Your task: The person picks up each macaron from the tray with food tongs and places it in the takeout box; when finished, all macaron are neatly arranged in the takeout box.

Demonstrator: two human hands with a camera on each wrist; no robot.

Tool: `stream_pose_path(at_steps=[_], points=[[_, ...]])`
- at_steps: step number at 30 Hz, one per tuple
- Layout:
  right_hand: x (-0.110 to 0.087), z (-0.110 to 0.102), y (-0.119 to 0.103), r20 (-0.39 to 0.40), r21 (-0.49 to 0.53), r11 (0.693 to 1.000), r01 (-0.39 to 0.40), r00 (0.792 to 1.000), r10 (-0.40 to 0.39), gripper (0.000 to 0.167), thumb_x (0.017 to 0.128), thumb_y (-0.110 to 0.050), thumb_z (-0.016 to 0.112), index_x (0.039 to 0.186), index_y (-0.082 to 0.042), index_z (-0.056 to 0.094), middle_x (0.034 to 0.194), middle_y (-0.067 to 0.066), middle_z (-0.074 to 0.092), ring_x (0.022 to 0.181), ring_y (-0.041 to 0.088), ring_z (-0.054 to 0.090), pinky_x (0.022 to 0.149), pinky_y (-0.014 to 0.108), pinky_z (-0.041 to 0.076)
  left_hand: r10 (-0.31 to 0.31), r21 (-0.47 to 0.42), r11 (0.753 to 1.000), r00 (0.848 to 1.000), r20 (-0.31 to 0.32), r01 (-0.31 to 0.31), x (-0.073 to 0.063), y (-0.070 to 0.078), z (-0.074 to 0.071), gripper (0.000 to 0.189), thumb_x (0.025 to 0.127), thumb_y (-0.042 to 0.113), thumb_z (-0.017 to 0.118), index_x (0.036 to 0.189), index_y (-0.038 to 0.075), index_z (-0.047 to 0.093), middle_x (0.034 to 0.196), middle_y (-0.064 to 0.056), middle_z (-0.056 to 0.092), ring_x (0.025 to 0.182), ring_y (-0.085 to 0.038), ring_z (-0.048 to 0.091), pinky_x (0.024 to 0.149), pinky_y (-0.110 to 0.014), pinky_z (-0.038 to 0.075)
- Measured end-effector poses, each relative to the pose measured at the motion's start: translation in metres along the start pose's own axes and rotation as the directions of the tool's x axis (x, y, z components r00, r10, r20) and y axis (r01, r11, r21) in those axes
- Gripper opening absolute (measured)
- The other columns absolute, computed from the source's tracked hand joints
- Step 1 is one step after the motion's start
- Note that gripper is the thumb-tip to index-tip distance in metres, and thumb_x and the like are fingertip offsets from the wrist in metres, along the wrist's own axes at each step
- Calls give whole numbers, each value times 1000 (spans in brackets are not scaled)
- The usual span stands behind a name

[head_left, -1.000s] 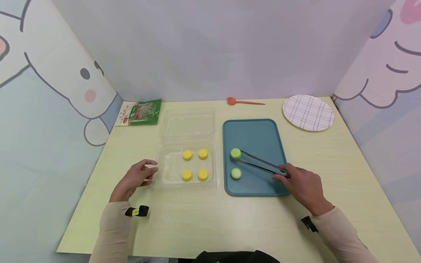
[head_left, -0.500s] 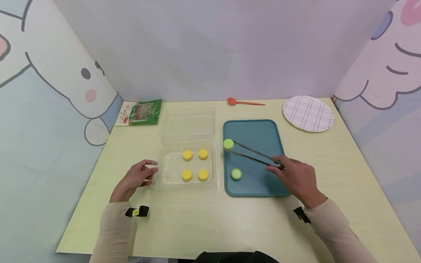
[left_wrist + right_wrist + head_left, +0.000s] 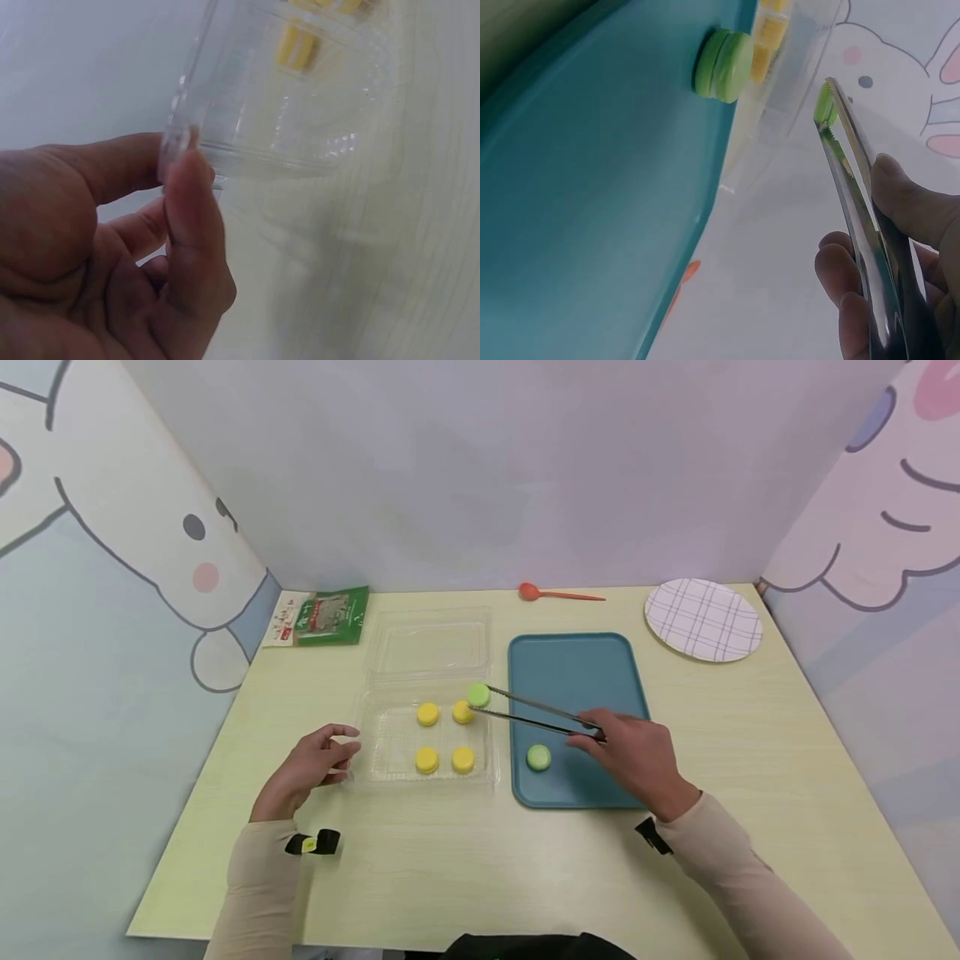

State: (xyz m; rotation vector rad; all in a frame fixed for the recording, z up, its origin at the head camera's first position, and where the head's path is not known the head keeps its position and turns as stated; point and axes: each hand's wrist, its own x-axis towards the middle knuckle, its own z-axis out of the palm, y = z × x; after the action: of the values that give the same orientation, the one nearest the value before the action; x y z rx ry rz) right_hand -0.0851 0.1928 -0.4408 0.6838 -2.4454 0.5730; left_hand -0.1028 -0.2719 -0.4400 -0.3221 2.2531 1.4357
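Note:
My right hand (image 3: 633, 760) grips metal tongs (image 3: 536, 714), and their tips clasp a green macaron (image 3: 478, 695) over the right side of the clear plastic box (image 3: 390, 752). In the head view that macaron partly overlaps one of several yellow macarons (image 3: 427, 760) in the box. At the box's left edge, my left hand (image 3: 311, 764) pinches the clear rim between thumb and finger, as the left wrist view shows (image 3: 184, 150). A second green macaron (image 3: 538, 757) lies on the blue tray (image 3: 577, 660); the right wrist view shows it near the tray's edge.
The box's clear lid (image 3: 431, 643) lies folded back behind it. A green and white packet (image 3: 330, 617) is at the back left, a red spoon (image 3: 558, 594) at the back edge, and a checked plate (image 3: 703, 620) at the back right.
My right hand has moved left with the tongs, carrying the green macaron from over the tray to over the box. The left hand has stayed at the box's edge.

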Motion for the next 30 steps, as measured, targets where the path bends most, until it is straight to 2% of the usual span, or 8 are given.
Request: stream_pose_path(at_steps=[3, 7, 10, 17, 22, 26, 30], points=[[7, 4, -7, 30, 16, 1000, 6, 1000, -6, 67, 93, -70, 40, 101, -12, 73, 70, -2, 69, 54, 9, 60, 42, 27, 40, -4, 4, 1000, 1000, -4, 4, 0, 0, 0, 42, 105, 25, 57, 139, 1, 48, 85, -6, 53, 72, -16, 53, 67, -30, 53], [16, 8, -16, 77, 51, 999, 13, 997, -17, 42, 85, -51, 75, 101, -12, 72, 72, -1, 71, 57, 10, 63, 45, 27, 43, 2, 4, 1000, 1000, -3, -2, -1, 0, -1, 43, 105, 25, 57, 139, 1, 48, 84, -6, 53, 71, -16, 53, 67, -30, 53], [22, 11, -23, 105, 58, 998, 22, 994, -28, 39, 72, -29, 91, 101, -12, 71, 73, 0, 71, 58, 10, 64, 44, 28, 43, 1, 1, 1000, 1000, -4, -1, -1, 0, 0, 42, 105, 24, 57, 139, 1, 48, 84, -6, 53, 71, -16, 53, 67, -30, 53], [34, 23, -32, 136, 28, 999, 16, 991, -19, 39, 73, -35, 90, 99, -13, 71, 63, -4, 64, 48, 8, 54, 39, 26, 33, -2, 2, 1000, 1000, -6, 2, 1, 1, 0, 42, 105, 24, 58, 138, 1, 48, 84, -6, 52, 71, -16, 53, 66, -29, 53], [46, 33, -42, 203, 27, 999, -21, 979, 15, 38, 76, -38, 88, 99, -14, 72, 56, -7, 53, 43, 5, 40, 38, 25, 28, -1, 2, 1000, 1000, -6, 1, 2, 3, 0, 41, 105, 22, 57, 138, 1, 48, 85, -6, 52, 71, -16, 54, 66, -29, 53], [55, 42, -51, 254, 26, 999, -27, 967, 20, 37, 78, -39, 87, 101, -14, 73, 61, -7, 59, 43, 6, 40, 38, 26, 28, -10, 7, 1000, 1000, -7, 10, 2, 2, 0, 41, 105, 23, 57, 138, 2, 48, 85, -7, 53, 72, -16, 54, 67, -29, 53], [65, 51, -59, 301, 29, 999, -19, 954, 10, 35, 80, -39, 85, 101, -15, 71, 72, -5, 67, 47, 8, 48, 39, 26, 30, -17, 8, 1000, 1000, -7, 17, 1, 1, 1, 42, 104, 24, 58, 138, 2, 48, 85, -7, 53, 72, -16, 54, 67, -29, 53]])
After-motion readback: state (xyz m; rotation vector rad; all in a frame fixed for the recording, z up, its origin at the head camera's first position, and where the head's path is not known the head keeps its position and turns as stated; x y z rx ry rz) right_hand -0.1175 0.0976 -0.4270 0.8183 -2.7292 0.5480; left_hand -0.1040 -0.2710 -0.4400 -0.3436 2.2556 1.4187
